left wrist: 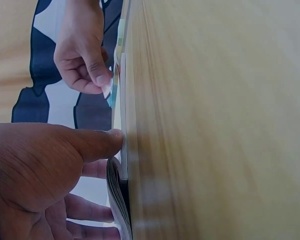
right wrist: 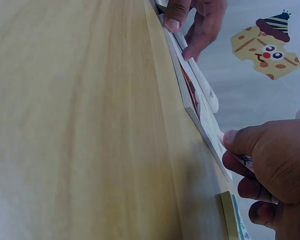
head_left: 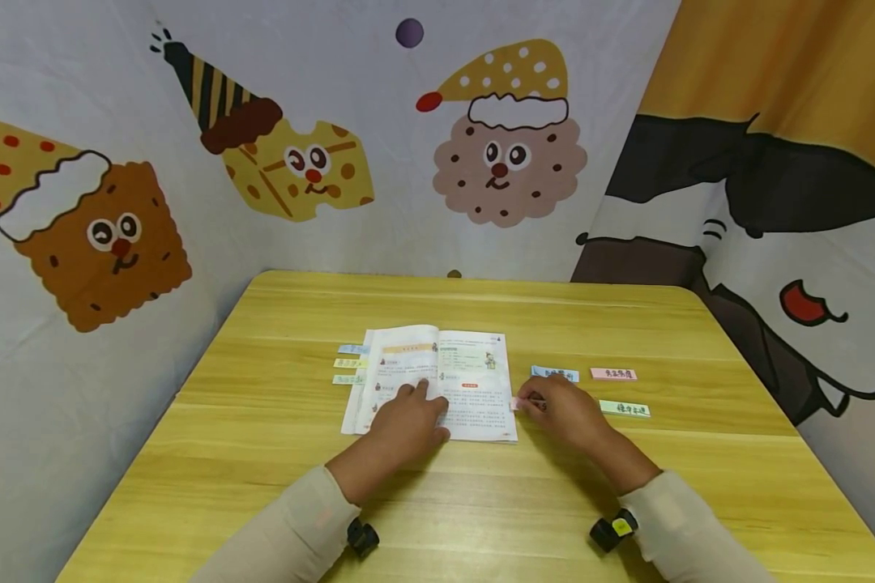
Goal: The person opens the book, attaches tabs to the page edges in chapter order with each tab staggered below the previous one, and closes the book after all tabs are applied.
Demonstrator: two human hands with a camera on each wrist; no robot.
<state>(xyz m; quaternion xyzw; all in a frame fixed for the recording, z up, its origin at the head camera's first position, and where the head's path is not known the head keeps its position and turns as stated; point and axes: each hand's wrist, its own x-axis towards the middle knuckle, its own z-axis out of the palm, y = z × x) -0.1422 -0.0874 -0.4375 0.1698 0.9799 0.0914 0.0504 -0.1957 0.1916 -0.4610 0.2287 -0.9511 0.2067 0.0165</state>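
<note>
An open book [head_left: 474, 417] with printed pages lies on the table. My left hand [head_left: 406, 417] rests on it near the spine, fingers spread and pressing the pages down. At the book's right edge, my right hand [head_left: 565, 411] pinches a small pink sticky note [head_left: 514, 403] between thumb and fingertips. The note reaches the page's edge; dark writing on it is partly hidden by my fingers in the right wrist view. Blue [head_left: 353, 349], yellow [head_left: 348, 363] and green tabs [head_left: 347, 380] stick out from the book's left side.
Right of the book lie a blue sticky-note pad [head_left: 565, 375], partly behind my right hand, a pink pad [head_left: 613, 374] and a green pad [head_left: 625, 408], each with handwriting. The wooden table [head_left: 262, 502] meets a cartoon-printed cloth [head_left: 394, 243] at the back.
</note>
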